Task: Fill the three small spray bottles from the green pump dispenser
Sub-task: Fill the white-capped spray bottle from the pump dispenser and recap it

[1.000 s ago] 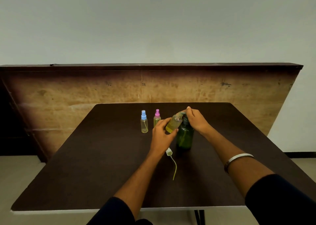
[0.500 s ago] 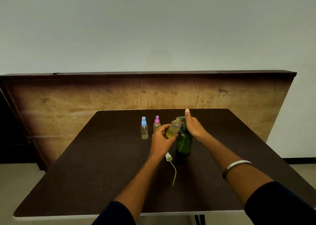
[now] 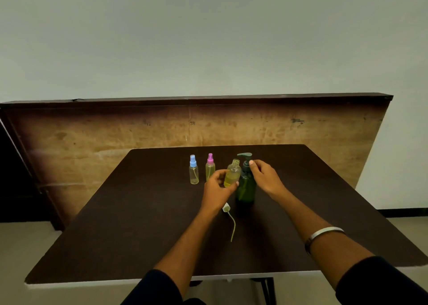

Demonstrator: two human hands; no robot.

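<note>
My left hand (image 3: 217, 189) grips an uncapped small bottle (image 3: 232, 172) partly filled with yellow liquid, held nearly upright just left of the green pump dispenser (image 3: 246, 184). My right hand (image 3: 264, 177) hovers beside the dispenser's neck, fingers loosely curled, fingertips near the collar; the pump head stands free above it. A blue-capped spray bottle (image 3: 193, 170) and a pink-capped spray bottle (image 3: 210, 167) stand capped to the left. A white spray cap with its dip tube (image 3: 229, 216) lies on the table in front of the dispenser.
The dark table (image 3: 139, 223) has its front edge close to me and its back edge just behind the bottles. A wooden board (image 3: 92, 142) leans against the wall behind it.
My right hand has come off the pump head and dropped to the dispenser's right side. My left hand has tipped the small bottle upright and away from the spout.
</note>
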